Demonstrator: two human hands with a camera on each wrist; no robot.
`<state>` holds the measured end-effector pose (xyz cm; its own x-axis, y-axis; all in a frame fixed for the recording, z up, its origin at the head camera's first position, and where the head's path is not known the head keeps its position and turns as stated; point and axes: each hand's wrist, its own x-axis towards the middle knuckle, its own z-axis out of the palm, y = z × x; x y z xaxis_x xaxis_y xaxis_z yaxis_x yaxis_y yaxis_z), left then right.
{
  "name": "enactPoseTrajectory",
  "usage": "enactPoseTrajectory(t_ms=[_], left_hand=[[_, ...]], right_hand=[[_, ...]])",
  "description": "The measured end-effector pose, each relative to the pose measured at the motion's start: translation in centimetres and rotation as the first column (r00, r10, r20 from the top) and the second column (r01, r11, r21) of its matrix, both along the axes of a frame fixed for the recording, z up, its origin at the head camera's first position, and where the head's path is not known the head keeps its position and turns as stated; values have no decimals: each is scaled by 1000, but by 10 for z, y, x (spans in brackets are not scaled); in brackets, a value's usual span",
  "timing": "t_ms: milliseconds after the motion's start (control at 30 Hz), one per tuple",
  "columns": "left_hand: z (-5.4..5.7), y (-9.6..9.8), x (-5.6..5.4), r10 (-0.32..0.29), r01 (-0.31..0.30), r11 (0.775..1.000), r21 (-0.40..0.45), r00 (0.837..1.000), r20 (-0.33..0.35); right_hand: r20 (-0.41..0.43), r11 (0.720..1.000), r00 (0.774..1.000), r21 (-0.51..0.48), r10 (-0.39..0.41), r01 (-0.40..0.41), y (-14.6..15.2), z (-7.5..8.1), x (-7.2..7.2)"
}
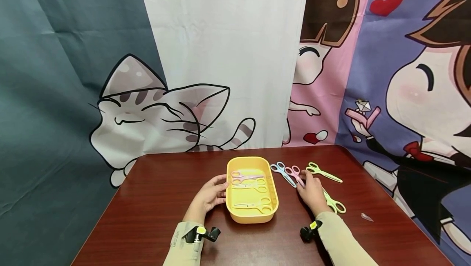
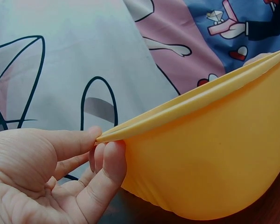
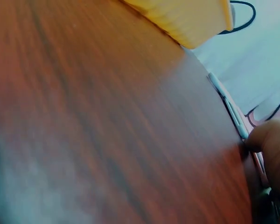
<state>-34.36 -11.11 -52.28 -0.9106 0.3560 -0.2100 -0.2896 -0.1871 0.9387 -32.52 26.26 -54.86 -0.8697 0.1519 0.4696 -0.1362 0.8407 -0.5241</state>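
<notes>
A yellow plastic basket [image 1: 270,217] holds pink-handled scissors [image 1: 237,180] and two yellow-handled scissors [image 1: 262,186]. At its left side, my left hand [image 1: 210,192] grips the rim, thumb on top and fingertips against the outer wall [image 2: 200,154]. My right hand [image 1: 312,190] is on the table right of the basket, thumb and fingers closed around the blades of another pink pair of scissors [image 1: 292,171]. The right wrist view shows only the thumb [image 3: 270,140] clearly. Blue scissors [image 1: 281,170] lie just left of that pink pair.
Green scissors [image 1: 324,173] lie beyond my right hand. Another green pair [image 1: 335,204] is partly hidden by that hand. A small clear piece [image 1: 366,217] lies near the right edge of the brown table [image 1: 162,188]. A printed curtain [image 1: 228,53] hangs behind.
</notes>
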Motion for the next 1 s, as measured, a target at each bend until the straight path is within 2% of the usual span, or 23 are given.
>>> enactPoseTrajectory(t_ms=[267,567,733,1000], left_hand=[[0,0,0,-9,9,1000,9,1000,-4],[0,1,0,-8,8,1000,12,1000,-12],[1,0,1,-4,4,1000,11,1000,-7],[1,-1,1,0,0,1000,5,1000,-4]], right_hand=[[-8,998,998,-7,-65,65,-6,5,-3],[-59,997,996,-37,-63,61,0,3,-5],[-75,996,997,-89,-36,29,-1,8,-8],[-88,984,995,-168,50,-64,-17,35,-14]])
